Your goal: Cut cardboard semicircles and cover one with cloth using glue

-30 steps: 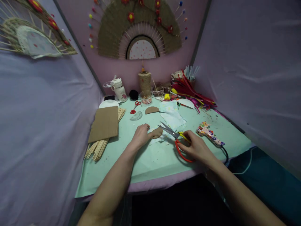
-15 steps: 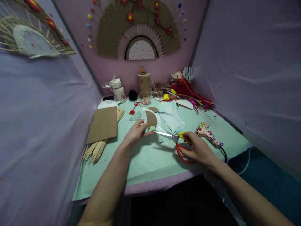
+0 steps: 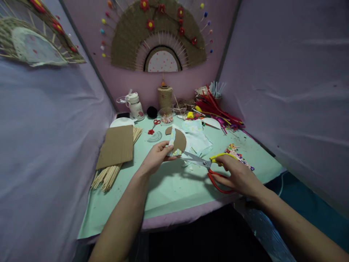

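My left hand point(image 3: 158, 154) pinches a half-round piece of brown cardboard point(image 3: 180, 141) by its left side, above the table. Pale patterned fabric is folded over the cardboard's straight edge and lower corner, and a white fabric border shows along its curve. In my right hand point(image 3: 236, 173) is a pair of scissors point(image 3: 205, 163) with one yellow and one red handle. Their blades are parted, with the tips at the lower right edge of the fabric-covered cardboard. Pale fabric pieces point(image 3: 199, 140) lie on the table behind the blades.
A brown cardboard sheet point(image 3: 116, 147) rests on bamboo sticks point(image 3: 109, 178) at left. Behind are small red-handled scissors point(image 3: 156, 123), a protractor point(image 3: 155, 137), a bead bowl point(image 3: 166, 116), a twine spool point(image 3: 165, 97) and a bottle point(image 3: 135, 106). A patterned glue gun point(image 3: 242, 160) lies partly behind my right hand.
The scissors' blades have opened wider, and my right hand has shifted slightly right and down. The cardboard piece has moved a little right in view. The whole view has shifted slightly.
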Tool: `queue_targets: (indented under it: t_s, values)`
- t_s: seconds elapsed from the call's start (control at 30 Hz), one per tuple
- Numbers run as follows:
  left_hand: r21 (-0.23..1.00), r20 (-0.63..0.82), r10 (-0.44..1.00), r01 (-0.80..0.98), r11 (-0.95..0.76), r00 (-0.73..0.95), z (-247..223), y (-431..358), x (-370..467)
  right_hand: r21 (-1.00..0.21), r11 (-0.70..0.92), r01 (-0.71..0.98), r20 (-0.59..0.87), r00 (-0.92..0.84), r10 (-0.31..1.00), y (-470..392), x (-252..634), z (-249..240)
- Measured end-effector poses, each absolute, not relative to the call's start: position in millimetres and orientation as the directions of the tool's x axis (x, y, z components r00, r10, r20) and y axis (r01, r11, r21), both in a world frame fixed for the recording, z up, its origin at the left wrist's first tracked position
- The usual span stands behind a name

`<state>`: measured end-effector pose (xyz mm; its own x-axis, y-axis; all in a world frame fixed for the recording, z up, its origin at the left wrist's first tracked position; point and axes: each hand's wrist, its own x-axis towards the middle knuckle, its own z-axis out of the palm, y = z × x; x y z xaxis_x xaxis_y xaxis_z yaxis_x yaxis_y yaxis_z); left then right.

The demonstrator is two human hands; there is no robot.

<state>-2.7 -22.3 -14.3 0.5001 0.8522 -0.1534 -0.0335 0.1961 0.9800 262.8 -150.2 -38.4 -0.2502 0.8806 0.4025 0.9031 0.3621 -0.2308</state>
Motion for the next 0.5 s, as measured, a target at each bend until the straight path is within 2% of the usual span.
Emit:
queue_targets:
  t_s: [0.13,0.5]
  values:
    - [0.986,-0.140,0.840,-0.001,0.166,0.524,-15.1,-24.1,-1.4,-0.203,0.411,0.889,0.431,-0.296,0.853,-149.8,261.4,-37.7]
    - [0.993,-0.121,0.823,0.068,0.101,0.555,-13.5,-22.6,-2.9,-0.225,0.453,0.863,0.420,-0.334,0.844,-151.6,266.3,-31.2]
